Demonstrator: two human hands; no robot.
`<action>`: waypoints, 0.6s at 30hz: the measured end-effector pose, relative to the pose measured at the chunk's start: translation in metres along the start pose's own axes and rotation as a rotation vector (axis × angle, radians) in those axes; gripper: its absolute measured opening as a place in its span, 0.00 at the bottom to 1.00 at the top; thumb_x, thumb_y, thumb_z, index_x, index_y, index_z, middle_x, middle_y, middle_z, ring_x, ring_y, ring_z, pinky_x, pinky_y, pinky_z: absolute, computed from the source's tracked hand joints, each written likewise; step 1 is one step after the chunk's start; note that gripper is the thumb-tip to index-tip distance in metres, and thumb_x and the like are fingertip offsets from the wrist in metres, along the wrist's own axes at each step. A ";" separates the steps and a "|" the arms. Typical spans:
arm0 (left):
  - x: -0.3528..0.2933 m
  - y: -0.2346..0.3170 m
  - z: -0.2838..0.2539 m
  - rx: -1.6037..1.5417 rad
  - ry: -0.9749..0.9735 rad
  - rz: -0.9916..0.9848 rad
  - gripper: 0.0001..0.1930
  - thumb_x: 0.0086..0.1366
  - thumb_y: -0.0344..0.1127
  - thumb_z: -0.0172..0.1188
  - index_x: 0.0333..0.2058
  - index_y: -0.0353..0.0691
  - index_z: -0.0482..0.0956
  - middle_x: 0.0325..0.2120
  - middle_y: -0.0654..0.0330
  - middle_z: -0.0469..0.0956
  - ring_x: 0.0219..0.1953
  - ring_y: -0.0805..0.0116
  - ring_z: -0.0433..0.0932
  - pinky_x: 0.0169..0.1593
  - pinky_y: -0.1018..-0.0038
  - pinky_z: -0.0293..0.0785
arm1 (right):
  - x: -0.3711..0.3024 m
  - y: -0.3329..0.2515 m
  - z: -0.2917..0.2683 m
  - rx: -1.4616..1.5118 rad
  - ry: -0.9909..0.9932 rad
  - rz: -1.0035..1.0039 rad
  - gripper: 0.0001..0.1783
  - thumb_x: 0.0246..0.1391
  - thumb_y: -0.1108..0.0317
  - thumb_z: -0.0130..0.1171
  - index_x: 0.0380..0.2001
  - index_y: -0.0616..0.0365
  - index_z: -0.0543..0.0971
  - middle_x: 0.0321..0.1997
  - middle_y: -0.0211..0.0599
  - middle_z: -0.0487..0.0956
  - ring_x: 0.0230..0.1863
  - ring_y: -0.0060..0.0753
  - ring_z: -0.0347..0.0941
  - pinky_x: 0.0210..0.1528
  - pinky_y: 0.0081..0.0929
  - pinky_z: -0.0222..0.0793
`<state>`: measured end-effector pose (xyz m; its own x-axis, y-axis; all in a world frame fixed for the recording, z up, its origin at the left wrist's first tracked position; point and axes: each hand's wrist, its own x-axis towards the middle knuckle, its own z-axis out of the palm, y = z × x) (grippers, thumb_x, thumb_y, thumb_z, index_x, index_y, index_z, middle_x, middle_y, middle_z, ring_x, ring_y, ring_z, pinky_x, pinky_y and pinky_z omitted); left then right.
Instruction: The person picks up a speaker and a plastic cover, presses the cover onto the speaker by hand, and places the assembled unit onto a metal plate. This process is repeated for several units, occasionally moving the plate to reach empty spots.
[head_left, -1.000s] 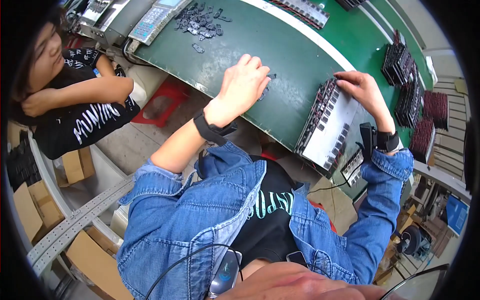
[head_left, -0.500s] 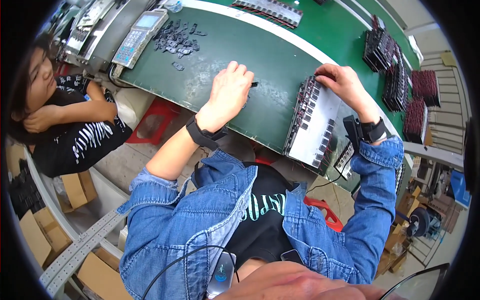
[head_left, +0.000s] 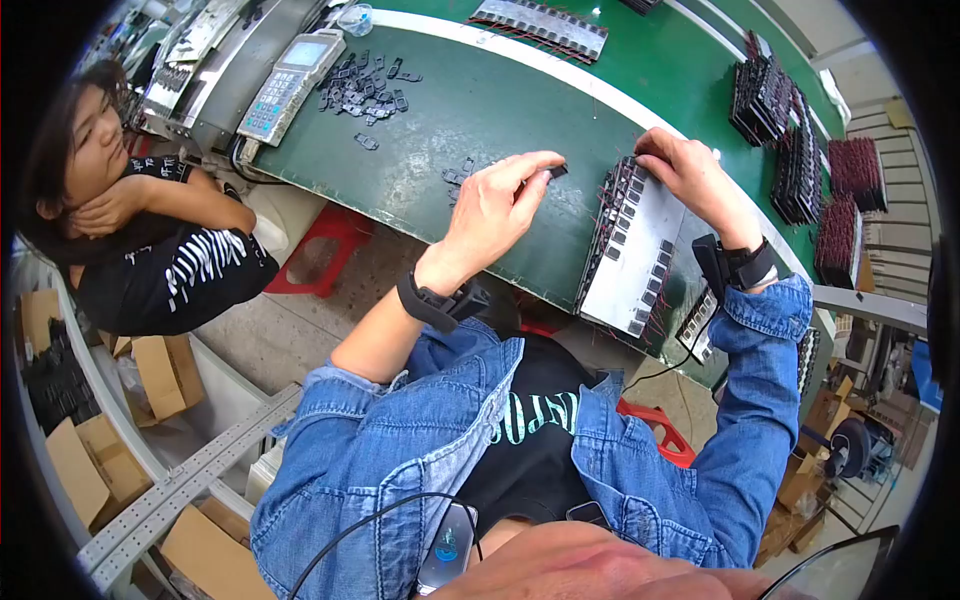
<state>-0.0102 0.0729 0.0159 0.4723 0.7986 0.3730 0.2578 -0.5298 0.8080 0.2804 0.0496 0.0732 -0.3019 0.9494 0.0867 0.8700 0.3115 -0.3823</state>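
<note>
My left hand is closed, pinching a small black plastic part between thumb and forefinger, just left of the panel. A flat silvery panel lies slanted over the bench's near edge, with rows of small black pieces and thin red wires along its sides. At its far end my right hand is closed, thumb and fingers gripping the corner; whether a small piece is also there is hidden. A few more black parts lie beside my left hand, and a larger pile of loose black parts is farther left.
A keypad device with a screen rests at the bench's left. Another panel lies at the far side, and stacked panels stand at the right. A seated co-worker is on the left, near a red stool.
My left hand has moved right, bringing the black part nearer the panel and uncovering the few parts beside it. My right hand stays at the panel's far corner.
</note>
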 end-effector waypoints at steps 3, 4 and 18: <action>-0.012 0.011 -0.002 -0.264 -0.032 -0.223 0.14 0.70 0.31 0.56 0.53 0.40 0.79 0.29 0.64 0.82 0.30 0.76 0.76 0.34 0.78 0.73 | 0.005 0.001 0.001 0.094 0.009 0.007 0.10 0.61 0.69 0.59 0.43 0.62 0.77 0.35 0.47 0.82 0.36 0.49 0.80 0.40 0.34 0.74; -0.017 0.011 0.001 -0.414 -0.010 -0.278 0.14 0.71 0.32 0.56 0.52 0.40 0.80 0.29 0.67 0.80 0.30 0.80 0.74 0.35 0.79 0.72 | 0.011 0.000 0.001 0.104 0.007 -0.040 0.10 0.61 0.69 0.59 0.43 0.62 0.77 0.35 0.47 0.82 0.36 0.49 0.80 0.40 0.34 0.74; -0.037 0.028 0.017 -0.619 -0.209 -0.281 0.11 0.73 0.36 0.54 0.47 0.38 0.81 0.27 0.67 0.78 0.31 0.81 0.75 0.36 0.78 0.73 | 0.000 -0.010 -0.012 0.136 -0.120 0.066 0.11 0.58 0.75 0.59 0.44 0.66 0.79 0.39 0.50 0.84 0.39 0.43 0.83 0.44 0.30 0.76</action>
<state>-0.0066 0.0241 0.0169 0.6258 0.7771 0.0670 -0.1031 -0.0027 0.9947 0.2760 0.0467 0.0880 -0.2969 0.9536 -0.0500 0.8315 0.2324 -0.5046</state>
